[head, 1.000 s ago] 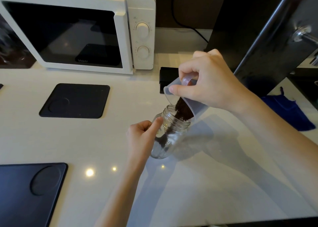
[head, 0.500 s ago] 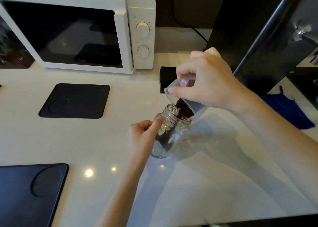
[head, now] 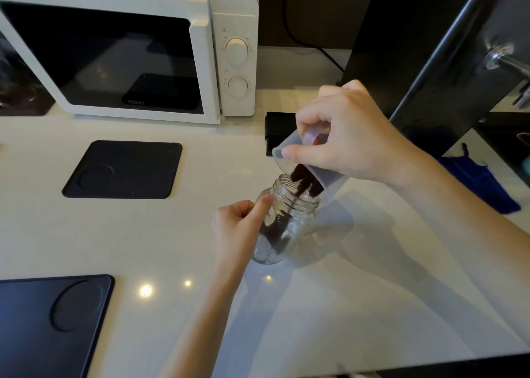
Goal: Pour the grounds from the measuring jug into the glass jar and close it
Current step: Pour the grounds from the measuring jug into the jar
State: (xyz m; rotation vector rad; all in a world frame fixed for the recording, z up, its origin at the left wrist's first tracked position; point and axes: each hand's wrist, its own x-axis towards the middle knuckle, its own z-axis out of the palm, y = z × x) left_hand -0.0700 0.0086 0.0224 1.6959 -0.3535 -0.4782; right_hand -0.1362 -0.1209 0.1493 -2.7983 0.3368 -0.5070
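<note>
A clear glass jar (head: 286,222) stands tilted on the white counter (head: 344,306), its open mouth facing up and right. My left hand (head: 239,228) grips its left side. My right hand (head: 347,136) holds a translucent plastic measuring jug (head: 329,181) tipped over the jar's mouth. Dark grounds (head: 302,181) slide from the jug's lip into the jar, and a dark heap (head: 272,234) lies inside the glass. No lid is in view.
A white microwave (head: 137,47) stands at the back. Two dark mats lie on the counter, one mat (head: 123,169) at mid left, another mat (head: 48,323) at the front left. A small black box (head: 278,128) sits behind the jug, a blue cloth (head: 481,182) at right.
The jug has tipped a little further and more grounds have run into the jar; the heap inside has grown. Both hands hold their places.
</note>
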